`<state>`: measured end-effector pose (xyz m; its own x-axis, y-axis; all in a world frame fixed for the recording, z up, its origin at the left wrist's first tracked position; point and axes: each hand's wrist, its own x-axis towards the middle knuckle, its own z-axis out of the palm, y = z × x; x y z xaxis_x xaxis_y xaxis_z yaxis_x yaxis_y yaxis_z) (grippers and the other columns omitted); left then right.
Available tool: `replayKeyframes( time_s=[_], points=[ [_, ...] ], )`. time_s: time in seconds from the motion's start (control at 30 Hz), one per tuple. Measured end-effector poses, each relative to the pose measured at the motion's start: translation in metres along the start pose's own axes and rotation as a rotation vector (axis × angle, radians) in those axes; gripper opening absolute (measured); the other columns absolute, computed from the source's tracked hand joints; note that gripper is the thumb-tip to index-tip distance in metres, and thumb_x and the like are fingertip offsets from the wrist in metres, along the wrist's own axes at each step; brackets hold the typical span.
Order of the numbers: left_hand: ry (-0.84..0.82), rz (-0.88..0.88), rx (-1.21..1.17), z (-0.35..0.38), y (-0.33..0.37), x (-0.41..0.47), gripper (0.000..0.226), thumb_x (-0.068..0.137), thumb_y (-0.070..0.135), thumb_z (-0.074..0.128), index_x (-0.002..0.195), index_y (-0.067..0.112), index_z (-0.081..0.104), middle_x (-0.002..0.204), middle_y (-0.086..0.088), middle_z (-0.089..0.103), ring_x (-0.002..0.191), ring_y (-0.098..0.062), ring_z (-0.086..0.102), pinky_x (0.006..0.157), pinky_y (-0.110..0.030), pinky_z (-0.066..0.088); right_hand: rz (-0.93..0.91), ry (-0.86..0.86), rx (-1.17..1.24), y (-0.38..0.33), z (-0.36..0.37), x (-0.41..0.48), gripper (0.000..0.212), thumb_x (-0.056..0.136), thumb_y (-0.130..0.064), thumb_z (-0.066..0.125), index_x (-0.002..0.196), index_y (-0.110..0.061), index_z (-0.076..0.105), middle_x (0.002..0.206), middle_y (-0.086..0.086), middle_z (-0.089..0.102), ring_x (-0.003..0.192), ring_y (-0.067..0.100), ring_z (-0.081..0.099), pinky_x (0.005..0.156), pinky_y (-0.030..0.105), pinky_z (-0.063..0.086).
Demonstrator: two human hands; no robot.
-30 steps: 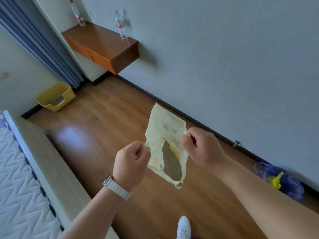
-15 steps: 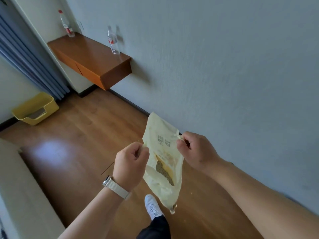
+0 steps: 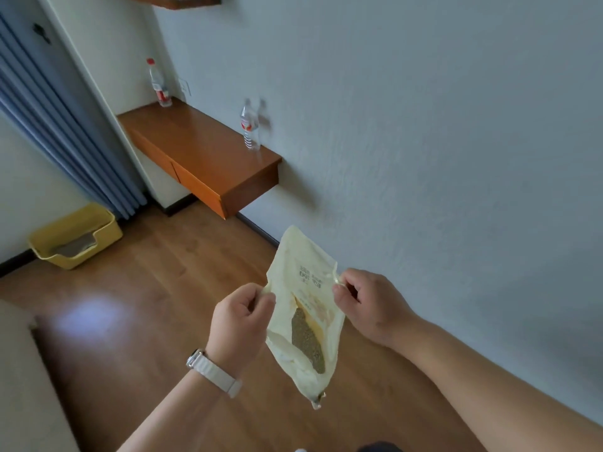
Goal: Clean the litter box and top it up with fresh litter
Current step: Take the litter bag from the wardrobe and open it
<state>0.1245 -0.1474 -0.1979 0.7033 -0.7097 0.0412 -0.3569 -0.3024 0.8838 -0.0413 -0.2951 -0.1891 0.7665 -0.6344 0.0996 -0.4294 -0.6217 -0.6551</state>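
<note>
One yellow plastic litter box (image 3: 75, 235) — rectangular, with a lowered front lip and grey litter inside — sits on the glossy wood-plank floor (image 3: 156, 288) well to the left of the litter bag, against the pale wall beside pleated blue curtains (image 3: 65, 138). Up and left of the bag, one wall-mounted wooden surface (image 3: 199, 154) with orange drawer fronts carries two clear plastic bottles: a red-capped bottle (image 3: 159, 83) at its far corner and a second bottle (image 3: 250, 127) nearer the bag's side. The left hand (image 3: 241, 318), with one white watch strap (image 3: 215, 375) on the wrist, has its fingers pinched shut on the bag's left edge. One cream, crinkled pouch — the litter bag (image 3: 305, 308) — hangs tilted in the air between the two hands, a slanted clear window showing grey-green granules. The right hand (image 3: 368, 305) has its fingers clamped on the bag's right edge, in front of the textured grey wall (image 3: 424, 141).
</note>
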Motion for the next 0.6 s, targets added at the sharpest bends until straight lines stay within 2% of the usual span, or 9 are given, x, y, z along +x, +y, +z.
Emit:
replayKeyframes(
  time_s=[0.17,0.33,0.47,0.57,0.6],
  points=[
    [0.161,-0.026,-0.007,-0.045,-0.005,0.061,0.024,0.088,0.012,0.058,0.068,-0.002,0.059,0.062,-0.02,0.055,0.047,-0.008,0.039,0.043,-0.018,0.033,-0.135,-0.014,0.023,-0.034,0.018,0.089,0.037,0.096,-0.026,0.051,0.063,-0.014,0.039,0.052,-0.009,0.036,0.047,0.009,0.033,0.047,0.029,0.029],
    [0.301,-0.043,0.045,-0.09,-0.024,0.127,0.026,0.088,0.015,0.056,0.067,-0.001,0.055,0.062,-0.017,0.056,0.056,-0.027,0.047,0.046,-0.021,0.036,-0.258,-0.029,0.08,-0.062,0.049,0.178,0.04,0.095,-0.023,0.054,0.061,-0.019,0.035,0.05,-0.009,0.033,0.047,0.01,0.035,0.043,0.022,0.027],
    [0.389,-0.11,0.057,-0.117,-0.048,0.175,0.027,0.088,0.014,0.058,0.066,-0.001,0.054,0.063,-0.018,0.055,0.051,-0.012,0.04,0.045,-0.02,0.035,-0.334,-0.11,0.133,-0.076,0.09,0.252,0.037,0.096,-0.025,0.054,0.063,-0.026,0.039,0.053,-0.01,0.043,0.053,0.006,0.049,0.042,0.014,0.033],
    [0.445,-0.189,0.081,-0.136,-0.07,0.212,0.026,0.088,0.013,0.058,0.067,0.0,0.056,0.063,-0.017,0.056,0.05,-0.011,0.04,0.045,-0.021,0.036,-0.365,-0.208,0.19,-0.081,0.129,0.313,0.031,0.097,-0.034,0.051,0.069,-0.02,0.049,0.062,-0.011,0.055,0.059,0.008,0.058,0.042,0.014,0.039],
    [0.473,-0.227,0.089,-0.143,-0.077,0.224,0.025,0.088,0.012,0.058,0.066,0.0,0.056,0.061,-0.016,0.055,0.05,-0.011,0.04,0.044,-0.02,0.035,-0.368,-0.236,0.21,-0.081,0.142,0.334,0.031,0.097,-0.035,0.051,0.07,-0.018,0.051,0.062,-0.009,0.057,0.056,0.012,0.057,0.041,0.018,0.04]
  ],
)
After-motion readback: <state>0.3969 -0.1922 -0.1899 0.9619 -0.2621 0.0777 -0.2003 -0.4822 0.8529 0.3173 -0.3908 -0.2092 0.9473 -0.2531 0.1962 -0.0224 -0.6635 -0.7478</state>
